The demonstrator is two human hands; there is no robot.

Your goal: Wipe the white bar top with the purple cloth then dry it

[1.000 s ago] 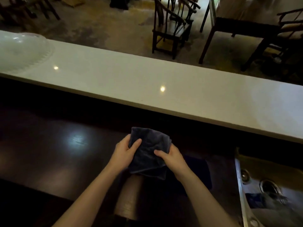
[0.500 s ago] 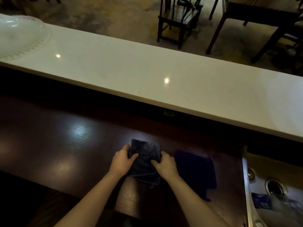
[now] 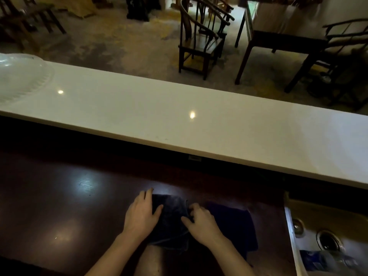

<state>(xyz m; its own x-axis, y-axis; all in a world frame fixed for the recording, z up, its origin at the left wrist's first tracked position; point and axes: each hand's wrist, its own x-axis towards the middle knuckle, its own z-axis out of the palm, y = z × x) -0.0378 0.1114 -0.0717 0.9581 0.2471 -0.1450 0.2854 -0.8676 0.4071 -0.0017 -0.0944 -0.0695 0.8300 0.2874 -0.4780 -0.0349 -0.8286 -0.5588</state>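
Note:
A folded grey cloth (image 3: 171,222) lies on the dark lower counter (image 3: 59,206), close to me. My left hand (image 3: 142,214) rests flat on its left edge, and my right hand (image 3: 201,223) presses on its right edge with the fingers curled. Just to the right, a purple cloth (image 3: 235,224) lies flat on the same counter, partly behind my right hand. The long white bar top (image 3: 179,120) runs across the view above and beyond the dark counter, with nothing on its middle stretch.
A clear plastic dome cover (image 3: 20,76) sits on the bar top's far left end. A steel sink (image 3: 326,248) with a bottle in it is at the lower right. Wooden chairs (image 3: 201,42) and a table (image 3: 278,38) stand beyond the bar.
Both hands have lowered the grey cloth from the air onto the dark counter and now press it flat. The view has tilted back up toward the room.

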